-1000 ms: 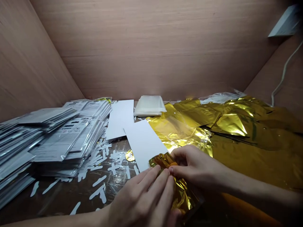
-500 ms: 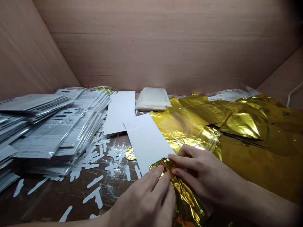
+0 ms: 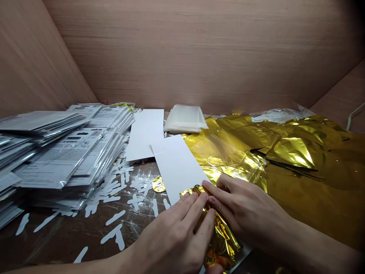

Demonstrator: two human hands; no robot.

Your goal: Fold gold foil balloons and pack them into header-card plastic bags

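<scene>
Both my hands press on a crumpled piece of gold foil [image 3: 221, 239] at the near edge of the work surface. My left hand [image 3: 176, 236] lies over its left side with the fingers held together, fingertips on the foil's top edge. My right hand [image 3: 245, 209] comes in from the right, fingertips pinching the same top edge against the lower end of a white card [image 3: 178, 167]. Most of the foil is hidden under my hands.
Stacks of printed clear packets [image 3: 65, 152] fill the left. White paper strips [image 3: 114, 219] litter the tabletop. A second white card [image 3: 145, 133], a pile of clear bags [image 3: 185, 118] and loose gold foil sheets [image 3: 285, 152] lie behind and right. Brown partition walls enclose the space.
My hands have slid slightly, pressing the folded foil flatter against the card's lower end. The camera has tilted, shifting the view a little.
</scene>
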